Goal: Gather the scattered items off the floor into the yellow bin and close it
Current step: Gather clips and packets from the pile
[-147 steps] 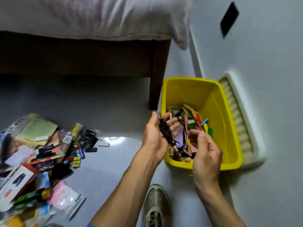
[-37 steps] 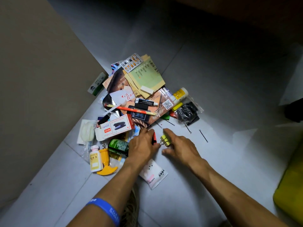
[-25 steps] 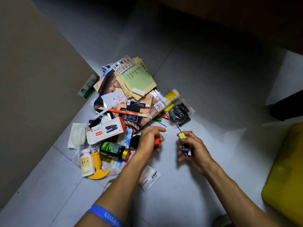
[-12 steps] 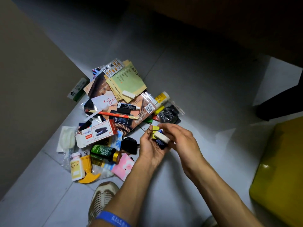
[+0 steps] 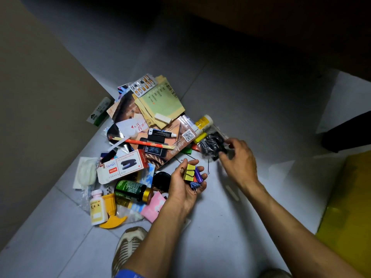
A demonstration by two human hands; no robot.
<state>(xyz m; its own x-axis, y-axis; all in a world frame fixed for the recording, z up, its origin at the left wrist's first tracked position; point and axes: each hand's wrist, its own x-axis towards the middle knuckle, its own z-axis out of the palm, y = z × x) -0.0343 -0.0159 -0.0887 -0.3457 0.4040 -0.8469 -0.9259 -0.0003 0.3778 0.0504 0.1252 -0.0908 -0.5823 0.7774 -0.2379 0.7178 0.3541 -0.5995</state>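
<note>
A heap of scattered items (image 5: 152,137) lies on the grey tiled floor: papers, a pill strip, a stapler box, a red pencil, bottles. My left hand (image 5: 185,185) is palm up beside the heap, cupped around several small binder clips (image 5: 191,174), yellow, purple and blue. My right hand (image 5: 237,161) reaches to the heap's right edge and pinches a clear bag of black clips (image 5: 211,144) that rests on the floor. The yellow bin (image 5: 349,201) shows only as a side wall at the right edge; its inside is hidden.
A brown wall or panel (image 5: 40,109) borders the heap on the left. A dark furniture leg (image 5: 347,133) stands at the right. My shoe (image 5: 128,245) is planted just below the heap. A green bottle (image 5: 132,189) and a white bottle (image 5: 97,209) lie at the near side.
My hands have parted. The left hand keeps the binder clips and has turned palm up; the right hand has moved right and up onto the bag of black clips.
</note>
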